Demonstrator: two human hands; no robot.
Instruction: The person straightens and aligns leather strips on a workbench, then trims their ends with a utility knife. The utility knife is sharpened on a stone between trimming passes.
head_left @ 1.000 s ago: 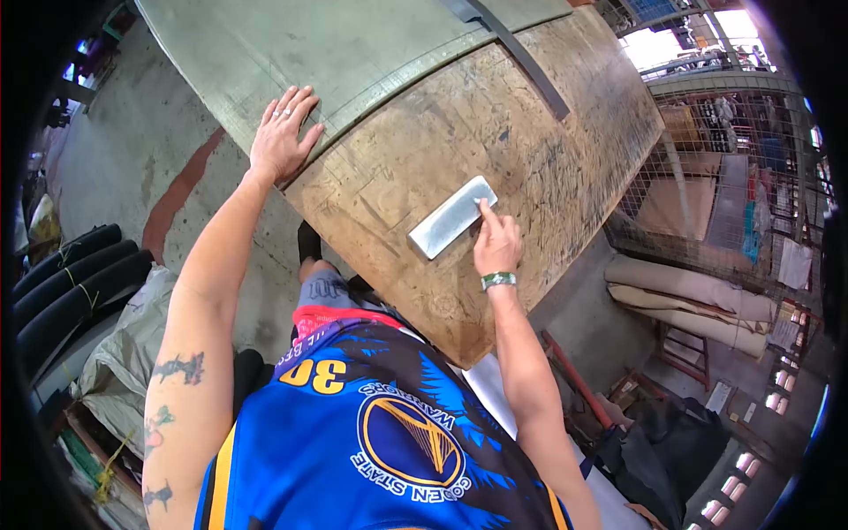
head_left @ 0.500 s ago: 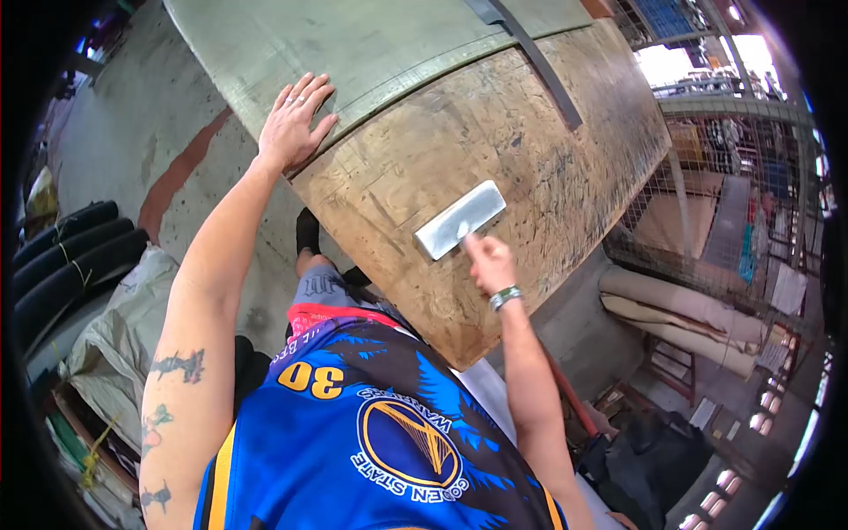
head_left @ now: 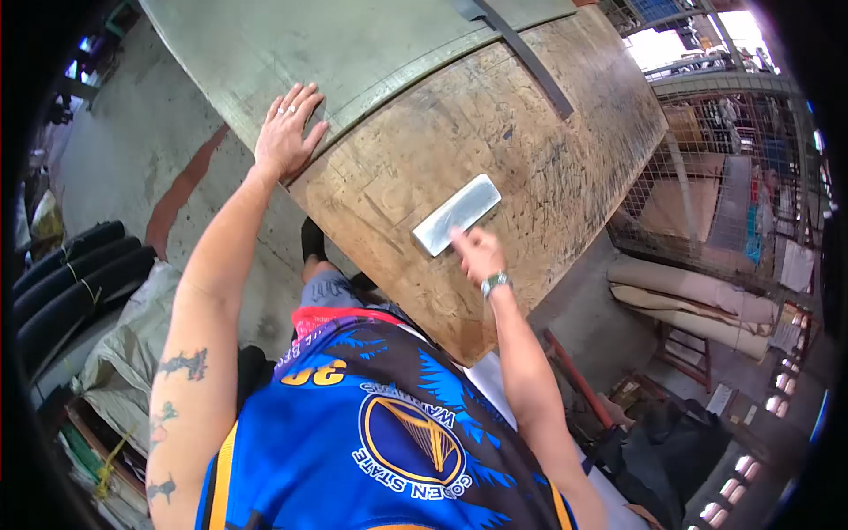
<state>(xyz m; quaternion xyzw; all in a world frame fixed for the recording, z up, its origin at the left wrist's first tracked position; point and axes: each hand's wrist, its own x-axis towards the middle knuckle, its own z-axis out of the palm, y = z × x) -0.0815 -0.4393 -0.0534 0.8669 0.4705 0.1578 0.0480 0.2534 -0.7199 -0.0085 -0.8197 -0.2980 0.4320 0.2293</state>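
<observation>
My left hand [head_left: 287,137] lies flat with its fingers apart on the edge of a grey-green sheet [head_left: 336,53] that covers the far part of the wooden table [head_left: 389,185]. A pale rectangular block [head_left: 459,210] rests at a slant on the bare wood. At the block's near side is my right hand [head_left: 481,253], its fingers closed and their tips over the block's edge. Whatever is between those fingers is too small to make out. A dark flat strip [head_left: 534,75] runs from the sheet onto the wood.
Dark rolls [head_left: 84,278] and a crumpled pale sheet [head_left: 128,327] lie at the left. To the right stand a wire mesh cage [head_left: 707,177] and pale rolls [head_left: 693,309]. Black material [head_left: 676,455] is piled at the lower right.
My right hand has shifted slightly left along the block's near side. My left hand stays flat on the sheet. The whole view has moved a little.
</observation>
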